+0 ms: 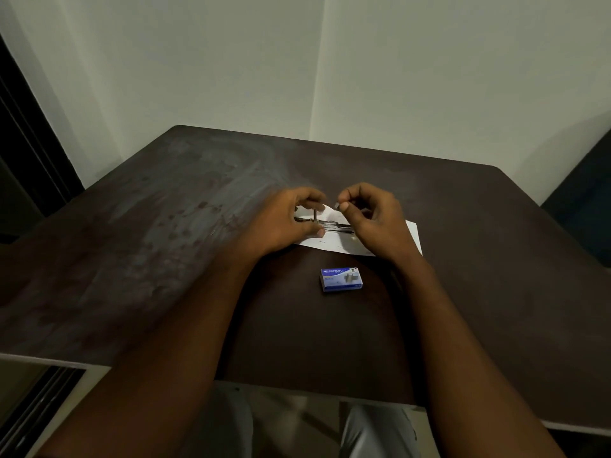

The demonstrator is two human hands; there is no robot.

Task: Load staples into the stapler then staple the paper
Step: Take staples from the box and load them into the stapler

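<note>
A small metal stapler lies opened on a white paper in the middle of the dark table. My left hand grips the stapler's left end, with its upper part raised. My right hand hovers just right of it, thumb and forefinger pinched on a small strip of staples above the stapler. A blue staple box lies shut on the table, nearer to me than the paper.
The dark brown table fills the view, with its far edges close to pale walls that meet in a corner behind it. My knees show under the near edge. A dark door frame stands at the left.
</note>
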